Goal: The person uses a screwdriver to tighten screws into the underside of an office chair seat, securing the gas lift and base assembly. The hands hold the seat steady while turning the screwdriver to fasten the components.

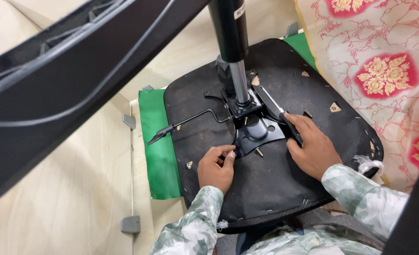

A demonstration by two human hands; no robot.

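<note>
Far left, top: large black chair part (63, 80) held close to cam, blurred, runs diag. from lower left to upper right.

Left of centre: green sheet (157, 151) laid on pale wood bench (67, 189); grey corner brackets (130, 224) seen along bench edge. Black lever rod (190, 120) lies on seat underside, long axis approx. horizontal w/ a kink, handle tip pointed left and slightly down, out over the green sheet.

Centre: upturned black seat base (266, 184) rests on green sheet, underside up, staples visible round rim. Black metal mechanism plate (256, 130) sits near seat middle. Gas cylinder (232, 42) stands in the plate, long axis near vertical, pointing up toward cam; black sleeve above, bright shaft below.

Left hand (216, 167) set on seat fabric just below plate's left edge, fingers curled, thumb and forefinger pinched narrow at plate rim; what is held, if anything, cannot be told. Small bolt (259, 151) stands just rt of it.

Right hand (313, 146) placed at plate's rt side, fingers closed over a black tool handle (289, 125), axis diag. up-left.

Far rt: cream cloth w/ red-gold floral print (379, 71).
</note>
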